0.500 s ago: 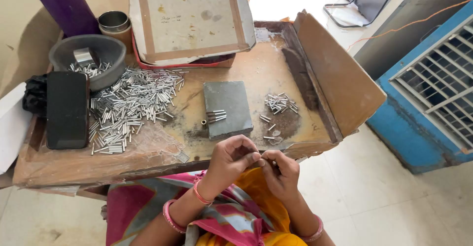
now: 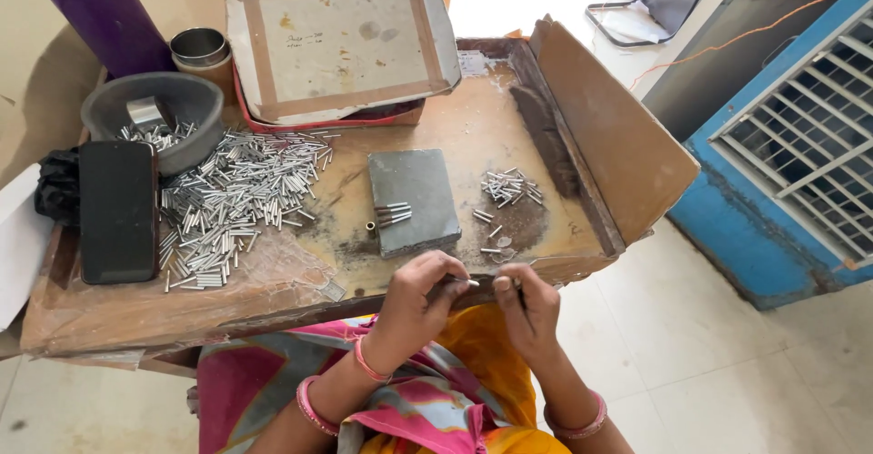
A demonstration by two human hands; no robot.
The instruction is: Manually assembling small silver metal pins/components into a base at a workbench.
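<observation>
— Grip status?

— Fingertips of my left hand (image 2: 418, 295) pinch a small metal tube (image 2: 470, 282); my right hand (image 2: 527, 304) closes on a thin tool, tip just beside it, over the tray's near edge.

— Changes?

— Hands barely moved since half a second ago. Grey block (image 2: 414, 201) and big tube pile (image 2: 232, 204) unchanged on the wooden tray (image 2: 273, 281).

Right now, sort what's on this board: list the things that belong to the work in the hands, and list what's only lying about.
In the work:
left hand pinching a small metal tube
right hand
big tube pile
small tube pile
grey block carrying a few tubes
grey bowl

Lying about:
black phone
purple bottle
metal cup
taped tray
</observation>
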